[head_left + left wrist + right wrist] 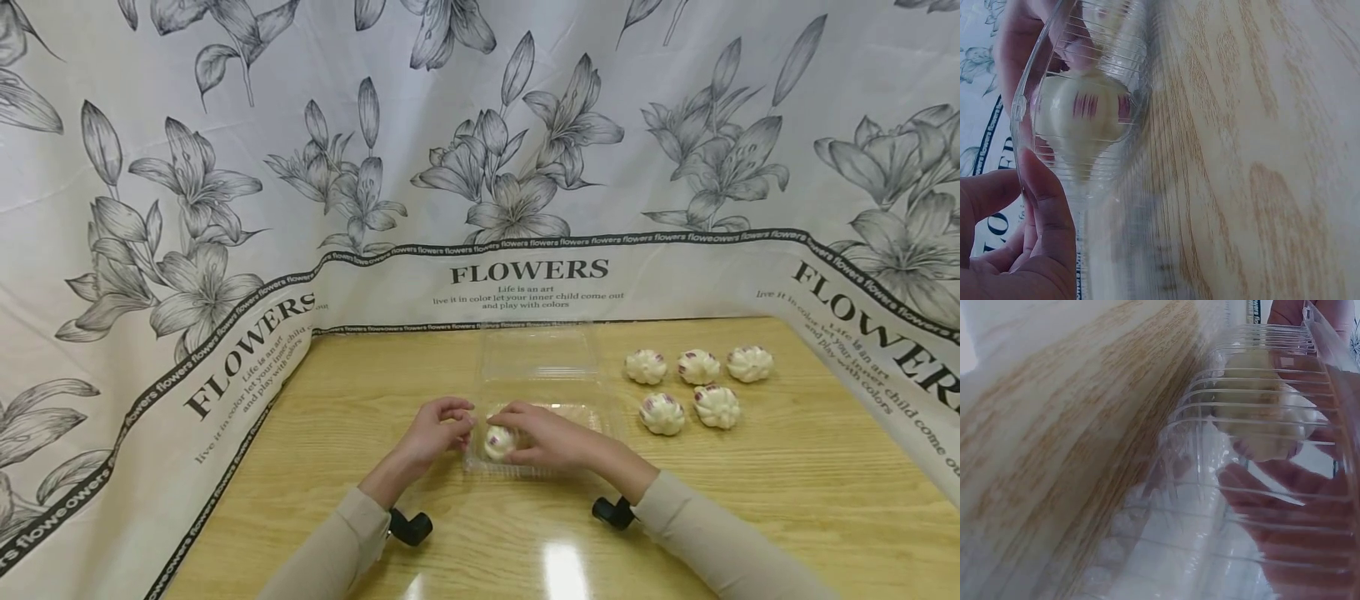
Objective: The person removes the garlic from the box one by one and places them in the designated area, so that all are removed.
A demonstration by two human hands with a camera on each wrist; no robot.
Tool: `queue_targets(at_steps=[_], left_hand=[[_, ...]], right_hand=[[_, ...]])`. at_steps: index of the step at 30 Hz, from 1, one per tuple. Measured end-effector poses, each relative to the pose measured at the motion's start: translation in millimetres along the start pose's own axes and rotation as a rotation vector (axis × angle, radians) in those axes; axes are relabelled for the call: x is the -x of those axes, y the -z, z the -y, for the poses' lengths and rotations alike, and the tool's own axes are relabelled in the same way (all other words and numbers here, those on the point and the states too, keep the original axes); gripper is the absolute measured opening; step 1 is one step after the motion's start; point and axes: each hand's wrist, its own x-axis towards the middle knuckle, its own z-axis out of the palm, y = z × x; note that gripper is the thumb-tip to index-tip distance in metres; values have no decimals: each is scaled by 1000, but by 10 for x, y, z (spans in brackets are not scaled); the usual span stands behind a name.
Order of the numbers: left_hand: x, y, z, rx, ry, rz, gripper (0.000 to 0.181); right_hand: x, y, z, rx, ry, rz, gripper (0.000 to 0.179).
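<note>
A clear plastic clamshell container [542, 472] lies on the table with its lid [538, 354] folded back. My left hand [435, 433] pinches the rim at its left end, thumb and fingers on either side of the plastic [1020, 134]. Inside that end is a cream garlic bulb [498, 443] with purple streaks; its tapered neck shows in the left wrist view. Reaching into the container, my right hand [551, 435] holds this bulb between thumb and fingers. Through the ribbed wall, the right wrist view shows the bulb [1257, 403] beside the fingers [1272, 512].
Several more garlic bulbs [717, 406] stand in two loose rows on the wooden table [750, 500], right of the container. A white curtain [525, 292] printed with flowers encloses the back and sides. Black wrist cameras [411, 528] sit below both hands.
</note>
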Motion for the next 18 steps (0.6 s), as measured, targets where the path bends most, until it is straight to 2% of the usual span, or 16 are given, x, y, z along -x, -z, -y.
queue_targets(at_steps=[13, 18], left_hand=[[-8, -7, 19, -4, -2, -3, 37], [-5, -11, 14, -6, 1, -6, 37]], right_hand=[[-24, -11, -67, -17, -38, 1, 57], [-18, -1, -89, -41, -35, -22, 57]])
